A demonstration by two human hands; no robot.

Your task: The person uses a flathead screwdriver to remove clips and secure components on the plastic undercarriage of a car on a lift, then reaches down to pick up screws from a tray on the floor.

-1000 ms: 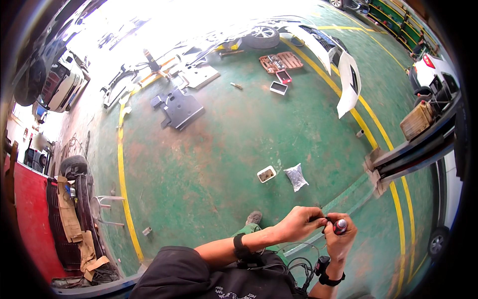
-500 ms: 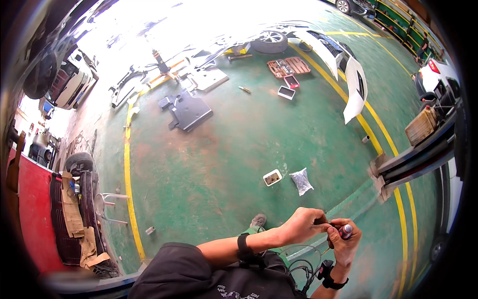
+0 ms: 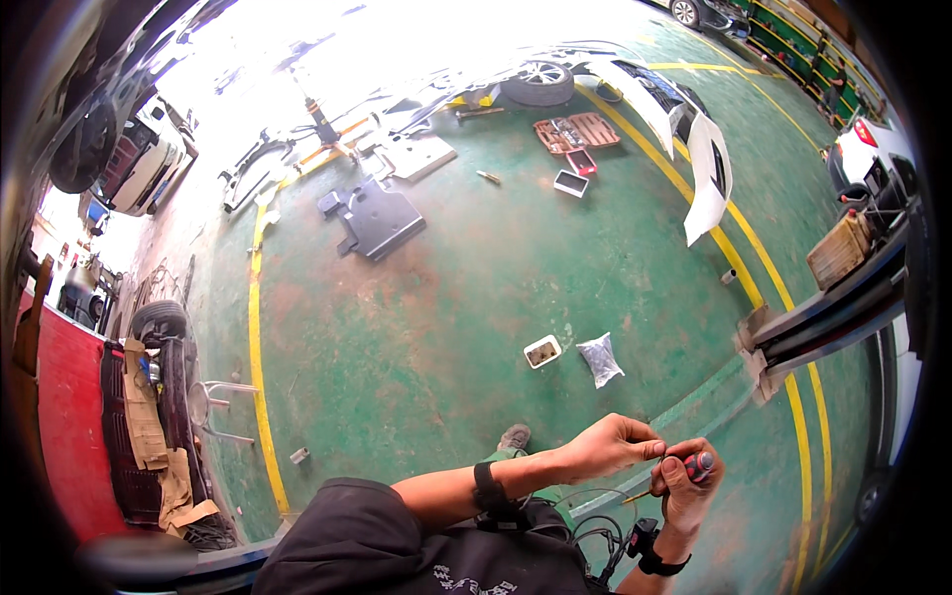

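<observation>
Head view shows the screwdriver (image 3: 700, 466) in the right hand's (image 3: 684, 496) grasp now tipped flatter, shaft (image 3: 636, 498) bared; left hand (image 3: 605, 448) pinched, contents unclear.

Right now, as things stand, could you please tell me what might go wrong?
The screwdriver in the right hand has its tip apparently close to the cables, so it might snag one. The white tub and pale bag lie on the floor ahead of the shoe, where a step could knock them.
</observation>
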